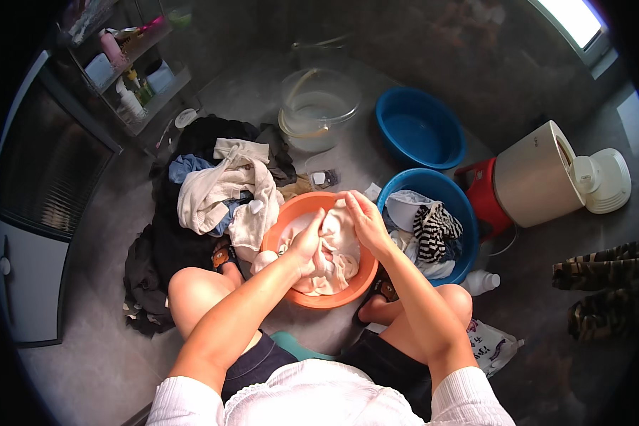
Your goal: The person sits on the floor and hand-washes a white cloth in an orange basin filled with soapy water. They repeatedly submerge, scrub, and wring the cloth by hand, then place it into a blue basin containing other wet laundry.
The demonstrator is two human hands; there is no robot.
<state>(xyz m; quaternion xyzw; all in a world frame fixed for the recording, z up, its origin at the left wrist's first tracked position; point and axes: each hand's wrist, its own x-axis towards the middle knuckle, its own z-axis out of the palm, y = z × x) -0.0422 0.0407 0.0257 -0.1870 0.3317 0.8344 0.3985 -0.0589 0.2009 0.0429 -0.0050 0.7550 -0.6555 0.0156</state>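
An orange plastic basin (327, 304) stands on the floor between my feet. A pale, wet-looking cloth (327, 282) is bunched inside it, and part of it is lifted above the rest. My left hand (308, 242) grips this cloth from the left, thumb pointing up. Across from it, my right hand (366, 219) curls over the raised part on the right, fingers bent towards the left hand. Whitish liquid (294, 226) shows at the basin's left side. The fabric hides most of the basin's bottom.
A blue basin (475, 234) of clothes sits close right, with another blue basin (420, 128) behind. Left lies a clothes heap (197, 213). Farther off are a clear bucket (319, 117), a beige-and-red drum appliance (535, 173) and a shelf rack (162, 82). A white bottle (479, 282) lies right.
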